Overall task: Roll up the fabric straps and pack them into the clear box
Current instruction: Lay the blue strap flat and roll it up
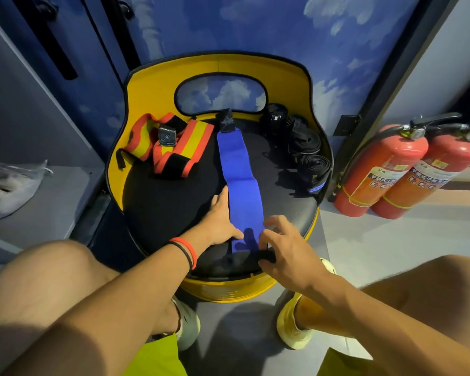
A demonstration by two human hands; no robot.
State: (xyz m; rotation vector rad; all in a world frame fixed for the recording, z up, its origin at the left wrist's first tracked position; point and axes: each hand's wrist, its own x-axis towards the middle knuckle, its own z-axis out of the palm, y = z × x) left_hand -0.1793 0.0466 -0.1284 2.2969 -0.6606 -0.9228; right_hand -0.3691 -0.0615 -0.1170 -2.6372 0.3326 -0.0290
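My left hand (pixel 219 221) lies flat and open on the black seat cushion (pixel 163 207) of the yellow chair (pixel 152 85), fingers stretched forward along the left edge of the blue strap (pixel 239 183), thumb pressing its near part; it grips nothing. My right hand (pixel 280 244) hovers half open at the strap's near right corner, fingers spread and curled, thumb down on the strap's black end (pixel 266 257); whether it pinches that end I cannot tell. The blue strap runs unrolled straight away from between my hands to a black tab (pixel 226 121) at the far end. Beyond my left hand sit the red-and-yellow straps (pixel 174 147), loose in a heap; beyond my right hand, rolled black straps (pixel 304 145) line the seat's rim. Two fire extinguishers (pixel 385 169) stand well off to the right.
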